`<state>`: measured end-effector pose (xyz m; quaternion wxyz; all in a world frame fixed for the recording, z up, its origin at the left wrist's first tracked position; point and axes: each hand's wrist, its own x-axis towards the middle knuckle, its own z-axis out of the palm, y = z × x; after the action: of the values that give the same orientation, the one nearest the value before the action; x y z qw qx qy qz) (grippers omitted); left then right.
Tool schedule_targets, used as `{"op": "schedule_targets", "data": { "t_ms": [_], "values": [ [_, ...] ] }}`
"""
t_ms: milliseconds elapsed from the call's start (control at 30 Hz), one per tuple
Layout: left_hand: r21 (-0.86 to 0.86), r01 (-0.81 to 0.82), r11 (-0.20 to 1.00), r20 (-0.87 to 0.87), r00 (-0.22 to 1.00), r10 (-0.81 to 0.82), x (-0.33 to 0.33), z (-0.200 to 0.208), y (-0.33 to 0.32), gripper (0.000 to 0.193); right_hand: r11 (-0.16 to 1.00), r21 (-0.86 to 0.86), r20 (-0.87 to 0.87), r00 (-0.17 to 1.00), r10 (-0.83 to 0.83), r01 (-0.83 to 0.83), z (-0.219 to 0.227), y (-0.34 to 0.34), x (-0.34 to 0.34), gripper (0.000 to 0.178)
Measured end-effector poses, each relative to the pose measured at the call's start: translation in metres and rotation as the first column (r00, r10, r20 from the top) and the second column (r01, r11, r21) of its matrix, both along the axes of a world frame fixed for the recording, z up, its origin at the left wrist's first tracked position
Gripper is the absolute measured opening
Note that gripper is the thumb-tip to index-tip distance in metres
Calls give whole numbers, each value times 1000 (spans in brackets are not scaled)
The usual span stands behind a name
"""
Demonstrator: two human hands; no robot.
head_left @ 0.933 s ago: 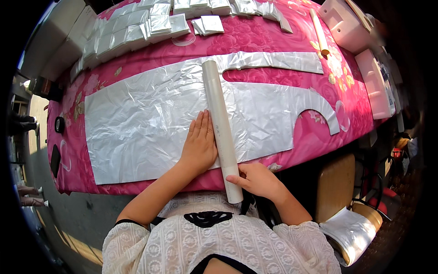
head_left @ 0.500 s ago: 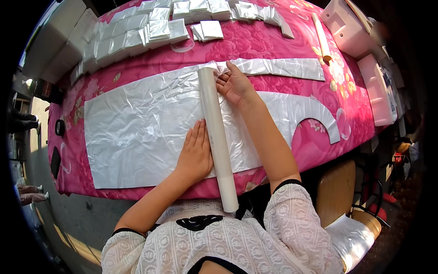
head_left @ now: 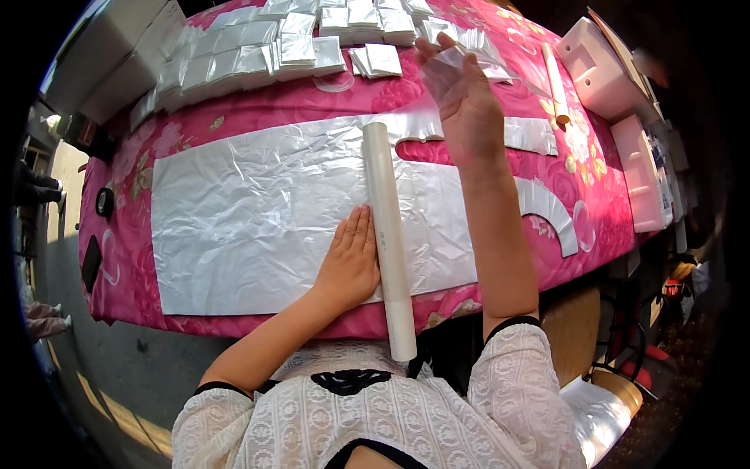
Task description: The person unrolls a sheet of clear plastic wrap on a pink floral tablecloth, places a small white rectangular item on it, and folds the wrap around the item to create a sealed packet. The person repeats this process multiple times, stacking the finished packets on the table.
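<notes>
A stack of thin white plastic bags (head_left: 234,219) lies flat across the pink flowered tablecloth, with handle-like strips at its right end. Across it rests a long pale tube (head_left: 389,242), its near end reaching past the table edge. My left hand (head_left: 350,256) lies flat on the stack, fingers together and extended, against the tube's left side. Raised over the far strip, my right hand (head_left: 473,125) pinches a thin see-through plastic film (head_left: 449,76) between thumb and fingers. Its forearm hides part of the strips. The near strips (head_left: 551,215) fan out in a curve.
Several piles of folded white plastic packets (head_left: 254,59) line the far side. A second tube (head_left: 556,86) lies at the far right beside foam boxes (head_left: 601,59). White boxes (head_left: 109,62) stand far left; a black tape roll (head_left: 104,202) and dark flat object (head_left: 91,264) lie nearer.
My right hand has risen up and away from the tube, lifting the see-through film. My left hand stays flat beside the tube. The whole view has shifted slightly.
</notes>
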<state>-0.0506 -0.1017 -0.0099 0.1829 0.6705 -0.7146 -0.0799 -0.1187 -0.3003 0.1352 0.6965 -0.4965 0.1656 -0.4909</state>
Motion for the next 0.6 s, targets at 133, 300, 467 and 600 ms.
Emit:
{"op": "schedule_targets", "data": {
  "t_ms": [133,300,467,600],
  "values": [
    [-43,16,999,-72,997,-19,0,-5,-1,57,961,-174,-239,956,169,-213,-40,96,115,42],
    [-147,52,988,63,997,-43,-9,-17,-8,61,802,-363,-689,716,113,-475,-121,180,201,52],
    [-87,31,996,100,995,-22,0,-24,-2,61,541,-520,-660,713,237,-661,-89,228,159,62],
    [-161,-4,987,-276,960,-41,5,-10,10,65,461,-724,-549,833,64,-513,-61,160,42,46]
  ]
}}
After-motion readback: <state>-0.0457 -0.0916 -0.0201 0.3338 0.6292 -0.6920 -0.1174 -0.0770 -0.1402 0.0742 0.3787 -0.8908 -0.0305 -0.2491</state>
